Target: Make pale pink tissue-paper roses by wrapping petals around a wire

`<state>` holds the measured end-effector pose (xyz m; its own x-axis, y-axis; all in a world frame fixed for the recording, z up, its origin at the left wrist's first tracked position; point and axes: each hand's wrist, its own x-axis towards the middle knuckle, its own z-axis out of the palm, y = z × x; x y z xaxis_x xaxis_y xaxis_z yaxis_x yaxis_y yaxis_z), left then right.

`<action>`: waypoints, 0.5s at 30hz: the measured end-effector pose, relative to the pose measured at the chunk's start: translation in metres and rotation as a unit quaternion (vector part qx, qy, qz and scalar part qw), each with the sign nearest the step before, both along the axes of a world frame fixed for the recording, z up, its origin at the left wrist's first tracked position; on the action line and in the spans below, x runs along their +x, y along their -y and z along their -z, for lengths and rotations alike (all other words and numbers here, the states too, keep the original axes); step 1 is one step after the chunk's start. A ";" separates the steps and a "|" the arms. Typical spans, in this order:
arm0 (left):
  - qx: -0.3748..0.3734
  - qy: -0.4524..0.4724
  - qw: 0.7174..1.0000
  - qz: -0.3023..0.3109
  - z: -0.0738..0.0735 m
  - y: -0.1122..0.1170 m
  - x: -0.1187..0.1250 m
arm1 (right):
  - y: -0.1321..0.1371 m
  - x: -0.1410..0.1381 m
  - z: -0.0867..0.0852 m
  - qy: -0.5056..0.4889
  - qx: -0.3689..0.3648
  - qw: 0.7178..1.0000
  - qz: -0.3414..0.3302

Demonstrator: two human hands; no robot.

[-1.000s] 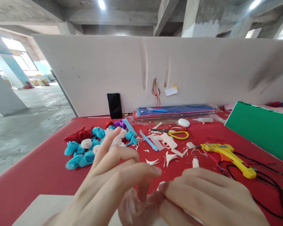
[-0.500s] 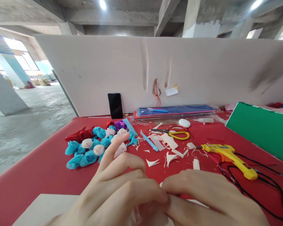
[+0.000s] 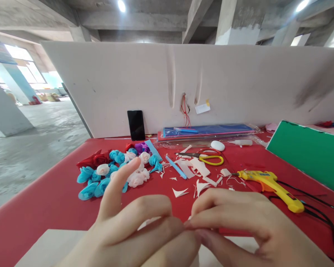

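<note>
We see the left hand (image 3: 130,237), outermost finger (image 3: 118,189) raised and others curled, meeting the bent fingers (image 3: 225,216) of the right hand (image 3: 253,217).

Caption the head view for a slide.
Left hand and right hand together over a red table, flowers and yellow glue gun beyond.

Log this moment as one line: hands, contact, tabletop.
left hand: one finger raised, others bent | right hand: fingertips meeting left hand's | between: pale material, mostly hidden | red table: flowers, paper scraps, scissors, glue gun
</note>
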<state>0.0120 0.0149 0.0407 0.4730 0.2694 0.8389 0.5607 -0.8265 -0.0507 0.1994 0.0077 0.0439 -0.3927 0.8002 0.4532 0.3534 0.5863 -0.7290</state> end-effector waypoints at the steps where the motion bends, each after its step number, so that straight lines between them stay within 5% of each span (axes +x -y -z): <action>1: 0.006 -0.012 1.000 -0.001 -0.001 0.000 0.000 | -0.002 -0.001 0.001 -0.004 -0.025 1.000 0.000; 7: -0.001 -0.032 0.999 -0.004 -0.001 0.001 -0.002 | -0.008 -0.003 0.008 -0.053 -0.111 0.992 -0.023; 15: -0.005 -0.061 0.998 -0.006 0.003 -0.001 -0.007 | -0.011 -0.002 -0.002 0.033 -0.281 0.959 -0.025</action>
